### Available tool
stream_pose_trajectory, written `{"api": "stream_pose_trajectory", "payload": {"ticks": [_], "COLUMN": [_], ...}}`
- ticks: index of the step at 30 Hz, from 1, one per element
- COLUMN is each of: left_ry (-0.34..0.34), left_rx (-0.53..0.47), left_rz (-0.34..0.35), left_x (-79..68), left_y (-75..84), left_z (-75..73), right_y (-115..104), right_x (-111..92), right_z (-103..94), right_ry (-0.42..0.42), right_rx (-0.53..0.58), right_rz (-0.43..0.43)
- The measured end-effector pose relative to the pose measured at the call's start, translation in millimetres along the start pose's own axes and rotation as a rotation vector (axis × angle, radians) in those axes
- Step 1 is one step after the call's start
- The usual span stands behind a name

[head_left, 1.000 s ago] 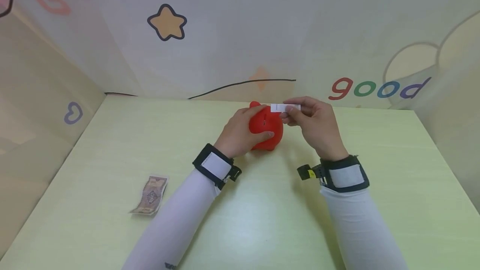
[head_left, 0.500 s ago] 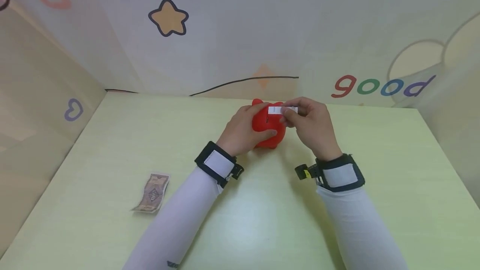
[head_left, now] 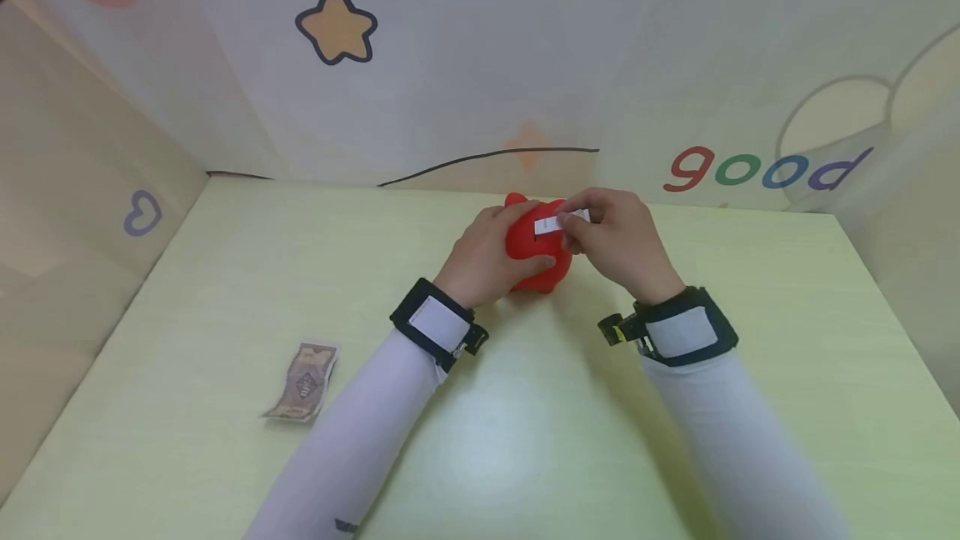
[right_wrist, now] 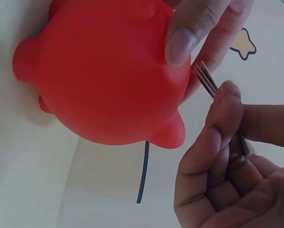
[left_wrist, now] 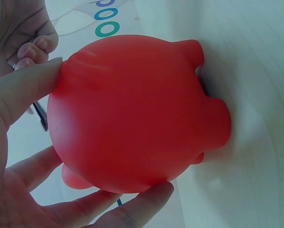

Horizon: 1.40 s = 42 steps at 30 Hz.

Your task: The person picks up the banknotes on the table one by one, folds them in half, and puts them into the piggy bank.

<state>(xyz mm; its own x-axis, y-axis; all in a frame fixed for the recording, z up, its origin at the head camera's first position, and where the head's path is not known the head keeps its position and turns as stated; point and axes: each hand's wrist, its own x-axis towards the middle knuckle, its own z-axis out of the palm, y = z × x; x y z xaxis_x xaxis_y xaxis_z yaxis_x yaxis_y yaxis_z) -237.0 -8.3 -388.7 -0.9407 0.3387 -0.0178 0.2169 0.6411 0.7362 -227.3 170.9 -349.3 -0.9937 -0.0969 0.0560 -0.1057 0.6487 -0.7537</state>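
Note:
A red piggy bank (head_left: 522,238) stands on the table near its back edge. My left hand (head_left: 486,261) grips it from the left, thumb on the near side and fingers spread over the far side; the left wrist view shows the smooth red body (left_wrist: 127,114) between them. Between thumb and fingers, my right hand (head_left: 621,242) pinches a folded strip of paper (head_left: 546,226), pale on its upper face. In the right wrist view the strip (right_wrist: 206,80) shows several thin layers, its end close to the bank's top. A dark slot lies just beneath that end in the head view.
A creased brownish banknote (head_left: 306,382) lies on the table (head_left: 480,448) at the left, beside my left forearm. Behind the table rises a pale backdrop (head_left: 480,65) with a printed star and coloured letters.
The right hand has brought the paper strip leftward over the piggy bank's top, near the slot, and its left end now tilts slightly down. The left hand keeps its grip.

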Motion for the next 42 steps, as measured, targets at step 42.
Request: {"api": "stream_pose_trajectory", "payload": {"ticks": [42], "left_ry": [-0.007], "left_rx": [0.002], "left_rz": [0.028], "left_x": [-0.2], "left_y": [0.9], "left_z": [-1.8], "right_y": [-44.5], "right_x": [22.3], "right_z": [2.9], "right_ry": [-0.127], "right_rx": [-0.342], "right_rz": [-0.047]}}
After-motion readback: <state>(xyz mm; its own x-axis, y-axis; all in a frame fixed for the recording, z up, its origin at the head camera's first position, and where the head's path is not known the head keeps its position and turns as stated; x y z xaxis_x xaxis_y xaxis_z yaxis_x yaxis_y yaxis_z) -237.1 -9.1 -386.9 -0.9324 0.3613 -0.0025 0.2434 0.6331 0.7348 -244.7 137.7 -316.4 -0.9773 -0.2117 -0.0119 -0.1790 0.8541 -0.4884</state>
